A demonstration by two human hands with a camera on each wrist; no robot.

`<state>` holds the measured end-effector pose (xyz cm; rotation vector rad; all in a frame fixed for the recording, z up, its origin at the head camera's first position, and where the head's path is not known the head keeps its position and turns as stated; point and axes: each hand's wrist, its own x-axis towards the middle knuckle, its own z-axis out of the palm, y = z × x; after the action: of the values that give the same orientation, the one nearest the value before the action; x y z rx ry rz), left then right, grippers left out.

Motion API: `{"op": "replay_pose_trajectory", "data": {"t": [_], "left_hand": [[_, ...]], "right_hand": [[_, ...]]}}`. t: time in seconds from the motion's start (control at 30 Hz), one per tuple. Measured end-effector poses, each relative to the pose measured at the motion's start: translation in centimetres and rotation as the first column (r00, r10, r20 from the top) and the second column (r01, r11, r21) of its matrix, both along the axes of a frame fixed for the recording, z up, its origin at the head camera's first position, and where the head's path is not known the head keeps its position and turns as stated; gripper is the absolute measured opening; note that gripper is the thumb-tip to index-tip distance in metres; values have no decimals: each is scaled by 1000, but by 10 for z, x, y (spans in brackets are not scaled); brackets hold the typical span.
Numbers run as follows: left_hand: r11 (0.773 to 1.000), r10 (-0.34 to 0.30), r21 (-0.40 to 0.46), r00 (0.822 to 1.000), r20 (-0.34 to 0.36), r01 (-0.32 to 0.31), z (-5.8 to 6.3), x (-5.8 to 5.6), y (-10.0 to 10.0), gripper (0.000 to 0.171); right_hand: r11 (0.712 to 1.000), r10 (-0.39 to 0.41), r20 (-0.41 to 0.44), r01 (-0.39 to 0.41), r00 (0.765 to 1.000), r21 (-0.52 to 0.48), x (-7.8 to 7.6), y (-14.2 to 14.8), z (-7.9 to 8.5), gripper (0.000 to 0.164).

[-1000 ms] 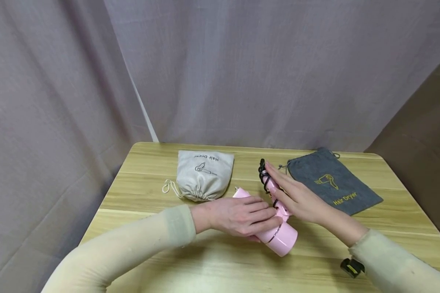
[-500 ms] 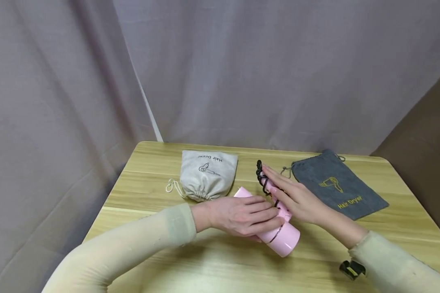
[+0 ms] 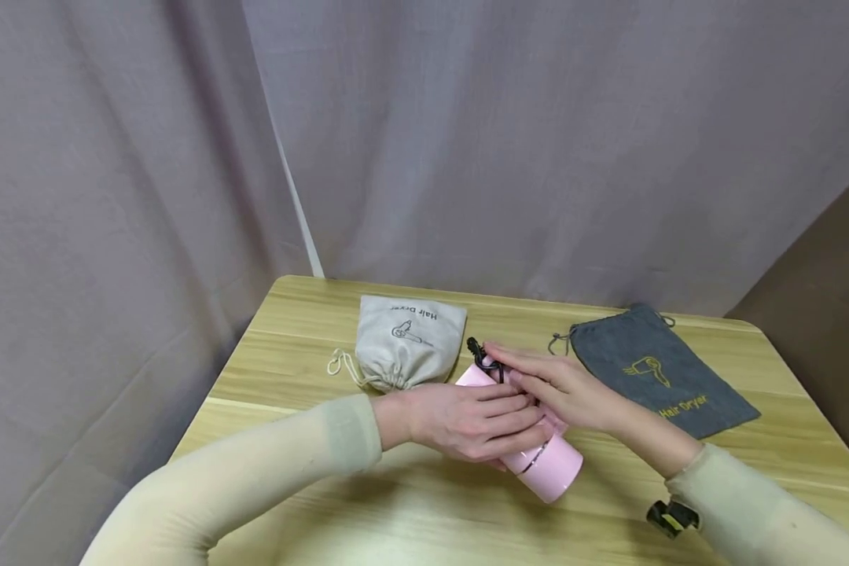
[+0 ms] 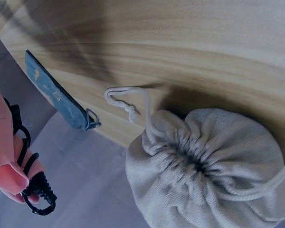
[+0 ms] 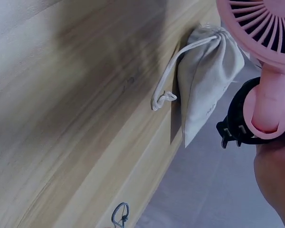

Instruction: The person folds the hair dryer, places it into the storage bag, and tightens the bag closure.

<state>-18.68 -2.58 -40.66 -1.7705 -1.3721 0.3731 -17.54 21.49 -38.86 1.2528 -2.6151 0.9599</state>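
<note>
My left hand (image 3: 467, 420) grips the barrel of a pink hair dryer (image 3: 553, 470), fingers wrapped over its top and the nozzle end facing down and right. Straight fingers of my right hand (image 3: 566, 387) press along the dryer's handle, which lies folded close to the barrel. A black cord (image 3: 494, 368) is wound about the handle, its end sticking out past the fingertips. In the right wrist view, the dryer's round finned grille (image 5: 266, 23) and the handle's pink base (image 5: 270, 107) show. The left wrist view catches the cord's ribbed end (image 4: 42, 187).
Behind the left hand lies a full light-grey drawstring bag (image 3: 410, 338), printed "Hair Dryer" and cinched shut. A flat dark-grey drawstring bag (image 3: 668, 369) lies at the right. The wooden table (image 3: 410, 519) ends at grey curtains (image 3: 509, 157).
My right hand has swung the handle left and toward the barrel, closing the gap between them. The left hand keeps its hold on the hair dryer. The head view has shifted slightly.
</note>
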Motion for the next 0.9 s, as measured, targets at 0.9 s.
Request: {"op": "replay_pose_trajectory", "data": {"t": [0.9], "left_hand": [[990,139,-26,983,122,-136,-22,6,-12,54]], "right_hand": [[971,-108,-60,119,992,209,-2,31,22,57]]}}
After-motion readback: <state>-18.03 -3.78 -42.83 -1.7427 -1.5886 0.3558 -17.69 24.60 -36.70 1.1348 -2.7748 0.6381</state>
